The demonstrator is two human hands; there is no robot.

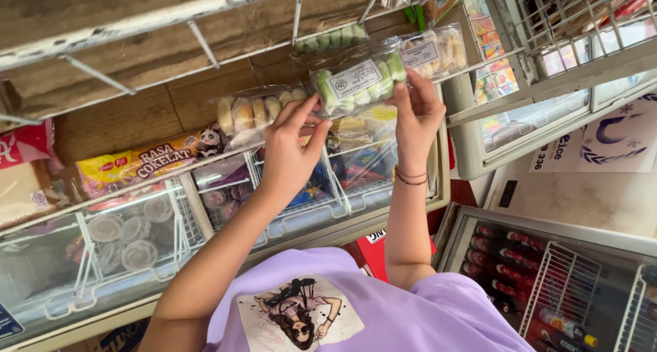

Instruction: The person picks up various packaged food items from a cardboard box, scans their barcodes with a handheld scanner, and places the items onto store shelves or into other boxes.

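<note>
Holding a clear pack of green rolls (357, 83) with both hands: your left hand (291, 147) pinches its lower corner, your right hand (416, 112) grips the right end. The pack sits up at the wire shelf (205, 54), beside a pack of pale buns (256, 112). Placement looks nearly done; releasing it is left. Freezer lid (123, 256) below.

We see 2 hands on 1 pack of rolls (357, 83): left hand (291, 150) at its left end, right hand (416, 112) at its right end. Another bun pack (254, 112) lies just left on the wire shelf (205, 162); a chest freezer (137, 256) sits below.
</note>
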